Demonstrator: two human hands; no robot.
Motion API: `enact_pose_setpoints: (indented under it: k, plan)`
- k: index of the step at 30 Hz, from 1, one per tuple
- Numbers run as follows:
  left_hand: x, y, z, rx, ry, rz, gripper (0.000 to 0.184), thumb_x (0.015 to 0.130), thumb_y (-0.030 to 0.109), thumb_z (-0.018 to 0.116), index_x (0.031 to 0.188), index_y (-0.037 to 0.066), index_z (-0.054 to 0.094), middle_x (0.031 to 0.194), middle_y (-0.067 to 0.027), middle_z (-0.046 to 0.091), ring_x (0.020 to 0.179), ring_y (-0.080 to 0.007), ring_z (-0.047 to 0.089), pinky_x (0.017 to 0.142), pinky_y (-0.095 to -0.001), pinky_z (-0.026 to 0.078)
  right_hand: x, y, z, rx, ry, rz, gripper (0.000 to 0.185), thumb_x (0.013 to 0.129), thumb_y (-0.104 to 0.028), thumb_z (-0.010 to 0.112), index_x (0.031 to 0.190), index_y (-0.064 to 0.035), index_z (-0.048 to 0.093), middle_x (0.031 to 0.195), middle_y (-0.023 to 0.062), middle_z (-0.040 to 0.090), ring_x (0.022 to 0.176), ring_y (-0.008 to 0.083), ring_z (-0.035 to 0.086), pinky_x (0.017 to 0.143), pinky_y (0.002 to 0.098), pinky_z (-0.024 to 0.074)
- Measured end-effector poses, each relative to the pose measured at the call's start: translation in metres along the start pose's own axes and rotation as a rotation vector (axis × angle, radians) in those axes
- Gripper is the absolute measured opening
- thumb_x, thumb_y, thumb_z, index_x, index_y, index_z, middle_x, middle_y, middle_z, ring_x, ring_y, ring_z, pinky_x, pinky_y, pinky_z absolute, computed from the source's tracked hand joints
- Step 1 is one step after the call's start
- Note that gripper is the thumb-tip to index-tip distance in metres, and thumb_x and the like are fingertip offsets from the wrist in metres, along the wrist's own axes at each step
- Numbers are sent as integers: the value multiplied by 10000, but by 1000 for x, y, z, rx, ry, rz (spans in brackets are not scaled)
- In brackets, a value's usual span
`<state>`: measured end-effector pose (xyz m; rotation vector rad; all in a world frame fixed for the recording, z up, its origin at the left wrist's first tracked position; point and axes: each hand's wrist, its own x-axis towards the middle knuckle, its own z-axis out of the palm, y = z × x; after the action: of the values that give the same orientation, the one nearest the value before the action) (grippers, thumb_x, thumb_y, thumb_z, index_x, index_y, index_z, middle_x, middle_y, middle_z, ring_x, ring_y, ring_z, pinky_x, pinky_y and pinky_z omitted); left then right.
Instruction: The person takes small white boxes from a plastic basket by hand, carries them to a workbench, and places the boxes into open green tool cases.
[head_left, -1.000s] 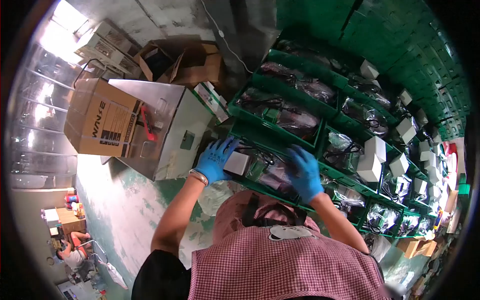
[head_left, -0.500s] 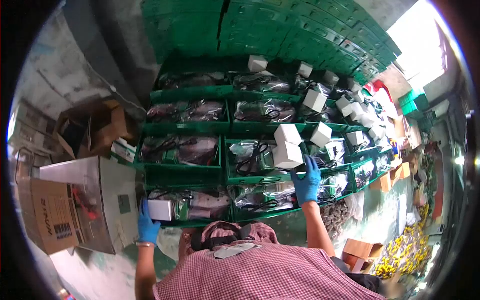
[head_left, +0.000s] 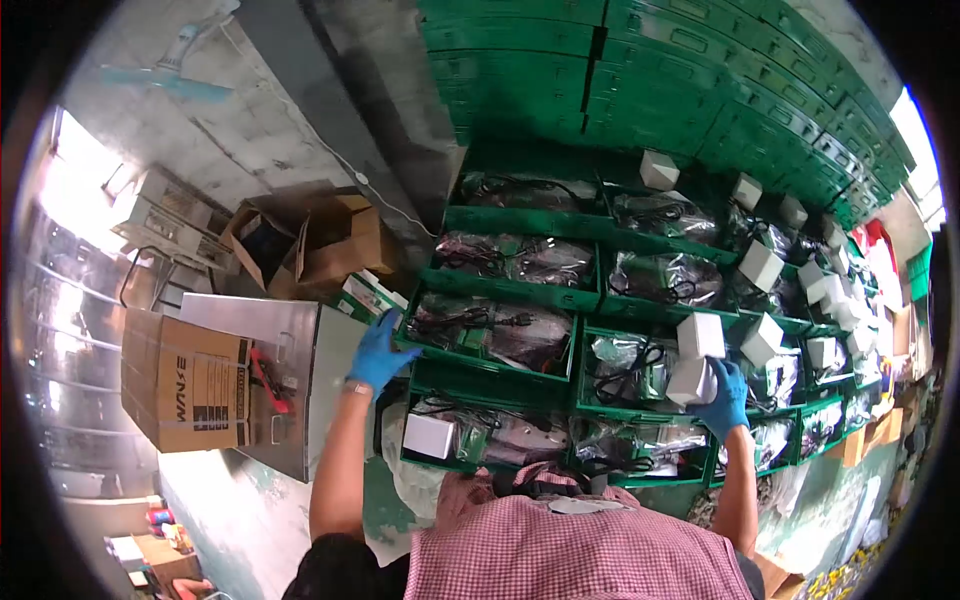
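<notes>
My right hand (head_left: 727, 400), in a blue glove, has its fingers wrapped on the side of a small white box (head_left: 692, 382). That box sits in a green bin (head_left: 625, 408) just below another white box (head_left: 700, 336). My gloved left hand (head_left: 380, 355) is spread at the left edge of a green bin (head_left: 490, 361) that holds bagged parts and a black cable (head_left: 470, 320). A white box (head_left: 428, 437) lies at the left end of the front bin, beside a bagged green part.
Green bins with bagged parts and white boxes run back to the right. Stacked green crates (head_left: 660, 85) stand behind. At left are a metal cabinet (head_left: 325, 370), a cardboard box (head_left: 185, 385), a red tool (head_left: 268, 380) and open cartons (head_left: 340, 240).
My right hand has moved from the front bin to the white boxes farther right and closed on one. My left hand has moved up from the front bin's left end. The view has turned.
</notes>
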<state>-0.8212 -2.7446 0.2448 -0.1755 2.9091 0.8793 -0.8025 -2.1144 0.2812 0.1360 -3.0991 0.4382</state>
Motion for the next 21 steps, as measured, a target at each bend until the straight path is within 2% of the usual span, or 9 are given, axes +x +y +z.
enact_pose_setpoints:
  k: [2,5,8,10,12,13,16,17,21]
  plan:
    - [36,6,5,107,-84,15,1027,721,375,859,1524,20,327,1520,-242,412,1406,-384,407,1159,-419,369,-1,-4,-8,11,-24,87,948,477,-143,931,1348,-179,557,1249,158,549,1128,382,539,970,473,463]
    - [76,-10,35,280,-211,39,1193,647,393,890,1551,-20,229,1488,-298,412,1395,-415,409,1155,-433,374,0,-13,-16,199,102,45,969,488,-12,894,1377,-136,530,1347,160,521,1253,364,506,1099,458,421]
    - [65,41,33,397,-280,-137,1203,645,369,888,1565,8,203,1462,-316,419,1360,-441,435,1144,-444,387,11,-32,-26,373,156,-27,993,502,34,882,1410,-116,506,1391,144,501,1308,328,490,1119,426,426]
    - [49,26,41,336,-209,-31,1179,677,340,877,1578,45,176,1454,-322,412,1313,-466,468,1117,-461,413,26,-72,-39,427,84,-18,932,588,-10,884,1431,-76,493,1399,149,507,1292,318,519,1117,407,437]
    - [45,14,43,330,-230,-27,1172,688,324,875,1582,58,164,1478,-311,391,1301,-465,481,1099,-465,432,41,-105,-23,721,-25,62,943,604,-26,887,1451,-84,475,1391,138,528,1275,301,535,1106,400,439]
    - [47,12,38,354,-226,-20,1022,770,350,817,1554,43,238,1438,-303,455,1263,-444,527,1061,-466,461,52,-124,-12,822,-89,63,951,611,-34,889,1461,-84,463,1389,134,533,1268,297,541,1100,394,440]
    - [72,-15,40,255,-206,53,825,842,400,744,1469,19,368,1329,-301,561,1182,-424,595,999,-478,490,79,-193,28,925,-162,-83,920,650,-60,889,1459,-77,452,1379,133,539,1261,290,546,1090,390,444]
    - [74,2,26,222,-170,51,664,897,431,676,1361,6,461,1173,-288,652,1097,-429,638,937,-494,506,85,-214,44,941,-168,-141,906,659,-77,891,1452,-73,452,1362,133,545,1256,286,547,1090,389,443]
    - [99,5,17,225,-250,-150,761,815,506,750,1338,9,507,1148,-267,675,1077,-434,642,942,-481,506,98,-295,94,973,-132,-303,908,653,-140,900,1436,-68,445,1306,180,558,1221,358,545,1066,425,449]
